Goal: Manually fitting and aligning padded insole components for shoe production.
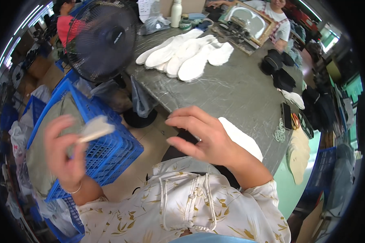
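Pale insole piece (95,128), blurred, pinched between thumb and fingertips of the left hand (65,152) and raised above the blue plastic crate (109,150) at the person's left, apparently so as to stay clear of the crate's rim and close to the eyes. Left wrist bent back, forearm rising from the lower edge, a thin bracelet at the wrist. Beneath the right hand (202,135), a white insole (241,137) lying flat at the near edge of the grey tabletop (231,93), over something dark, probably laid there within easy reach. Right hand spread, fingers extended leftward and slightly curled, palm down, hovering over the dark piece; contact impossible to tell. Farther off, a fanned row of white insoles (186,52) overlapped along the tabletop, likely to be taken one at a time. Black fan (103,38) beside the tabletop's left edge. Dark shoe parts (282,73) heaped at the right edge.
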`<act>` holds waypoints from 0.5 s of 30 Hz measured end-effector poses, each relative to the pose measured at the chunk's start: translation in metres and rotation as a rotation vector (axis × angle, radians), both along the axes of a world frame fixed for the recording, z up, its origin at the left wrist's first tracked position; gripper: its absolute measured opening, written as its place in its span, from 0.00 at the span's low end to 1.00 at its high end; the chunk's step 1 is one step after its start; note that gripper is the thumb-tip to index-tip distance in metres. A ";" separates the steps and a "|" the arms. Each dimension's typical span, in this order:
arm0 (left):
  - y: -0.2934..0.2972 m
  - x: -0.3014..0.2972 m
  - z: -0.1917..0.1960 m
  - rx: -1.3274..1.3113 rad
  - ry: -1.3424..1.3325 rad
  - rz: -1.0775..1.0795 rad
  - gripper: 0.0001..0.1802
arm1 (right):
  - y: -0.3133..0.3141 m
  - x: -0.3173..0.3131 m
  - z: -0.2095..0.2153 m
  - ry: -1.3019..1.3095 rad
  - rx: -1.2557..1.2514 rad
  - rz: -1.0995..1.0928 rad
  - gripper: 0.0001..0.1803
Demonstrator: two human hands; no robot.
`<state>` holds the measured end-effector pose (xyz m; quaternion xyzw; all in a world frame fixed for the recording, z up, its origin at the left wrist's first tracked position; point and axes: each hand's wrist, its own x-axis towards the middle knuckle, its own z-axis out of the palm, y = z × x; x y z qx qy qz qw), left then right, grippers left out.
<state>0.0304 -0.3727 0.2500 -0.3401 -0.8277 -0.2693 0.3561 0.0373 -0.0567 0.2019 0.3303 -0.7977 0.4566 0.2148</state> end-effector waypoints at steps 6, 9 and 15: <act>0.135 -0.060 -0.013 -0.109 -0.248 -0.709 0.11 | 0.022 0.024 0.037 -0.020 0.168 -0.195 0.17; 0.181 -0.079 -0.031 -0.015 -0.369 -0.895 0.14 | 0.051 0.035 0.035 -0.039 0.135 -0.372 0.18; 0.249 -0.112 -0.137 0.503 -0.910 -0.943 0.51 | 0.114 0.057 0.047 -0.151 -0.274 -0.575 0.18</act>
